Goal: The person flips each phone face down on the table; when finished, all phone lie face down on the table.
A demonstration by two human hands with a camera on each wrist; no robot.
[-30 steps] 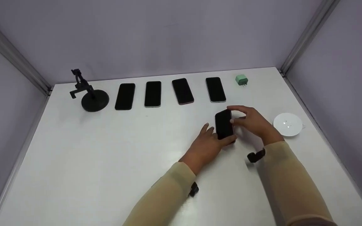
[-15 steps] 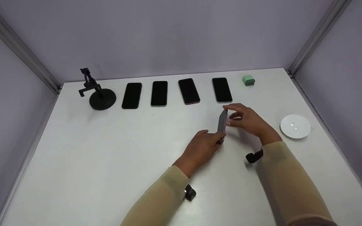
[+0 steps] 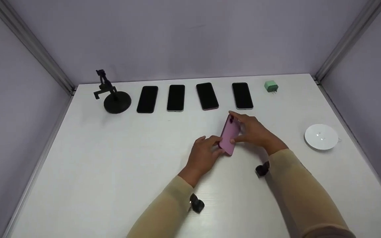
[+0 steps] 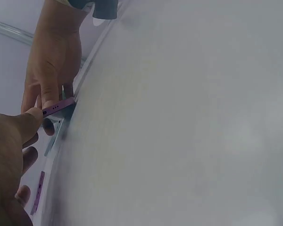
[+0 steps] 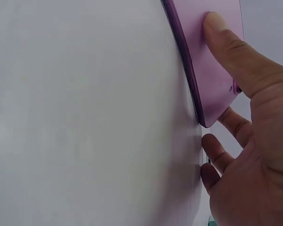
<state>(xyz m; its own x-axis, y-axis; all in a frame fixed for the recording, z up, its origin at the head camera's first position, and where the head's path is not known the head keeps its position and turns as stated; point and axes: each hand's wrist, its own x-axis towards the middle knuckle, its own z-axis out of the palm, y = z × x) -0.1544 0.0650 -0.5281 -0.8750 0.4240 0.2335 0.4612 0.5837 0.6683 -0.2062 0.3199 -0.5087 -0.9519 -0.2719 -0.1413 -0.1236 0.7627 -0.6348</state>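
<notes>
A phone with a pink back (image 3: 229,136) is tilted on edge over the table, its back facing up and to the right in the head view. My left hand (image 3: 203,155) pinches its lower left end between thumb and fingers. At the upper end is my right hand (image 3: 255,133), with the thumb on the pink back and a finger at the top edge near the camera lenses. In the right wrist view the thumb presses flat on the pink phone (image 5: 205,70), while the other fingers lie beyond its end. The left wrist view shows the phone's narrow pink edge (image 4: 59,107) between both hands.
Along the back lie several dark phones, among them a left one (image 3: 147,99) and a right one (image 3: 242,96). A black phone stand (image 3: 117,102) is at far left. The green charger plug (image 3: 271,86) sits back right, and a round white dish-like disc (image 3: 321,137) lies right.
The phone has turned over from its black screen, through edge-on, to its pink back. My left hand has shifted its hold at the lower end. The head view has swung slightly left.
</notes>
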